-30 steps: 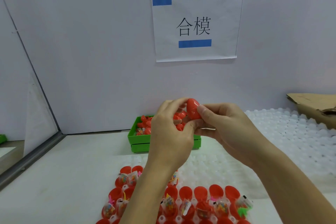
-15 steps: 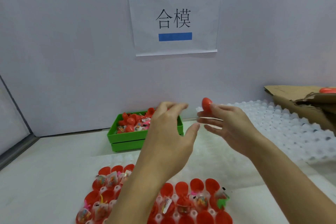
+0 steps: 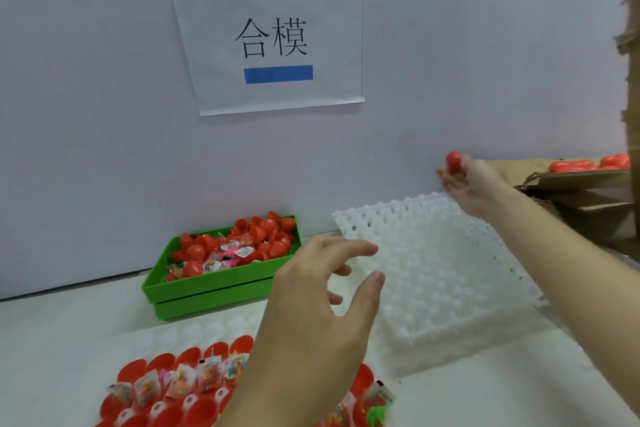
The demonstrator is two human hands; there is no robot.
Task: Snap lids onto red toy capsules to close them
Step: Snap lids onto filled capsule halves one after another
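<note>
My right hand (image 3: pixel 467 184) holds a closed red capsule (image 3: pixel 454 161) up at the right, near a cardboard box (image 3: pixel 585 191) with more closed red capsules (image 3: pixel 585 165) inside. My left hand (image 3: pixel 322 305) hovers with relaxed, spread fingers and nothing in it above the open red capsule halves (image 3: pixel 180 385), which sit in a tray at the bottom with small wrapped toys in them. A green bin (image 3: pixel 214 288) at the back holds loose red lids (image 3: pixel 259 236) and toy packets.
A stack of white dimpled trays (image 3: pixel 433 270) lies to the right of the green bin. A paper sign (image 3: pixel 273 38) with blue tape hangs on the grey wall behind. The white tabletop (image 3: pixel 62 340) runs to the left.
My hands came apart after pressing the capsule together. The right hand carried the closed capsule rightward toward the cardboard box, while the left hand let go and dropped lower, empty.
</note>
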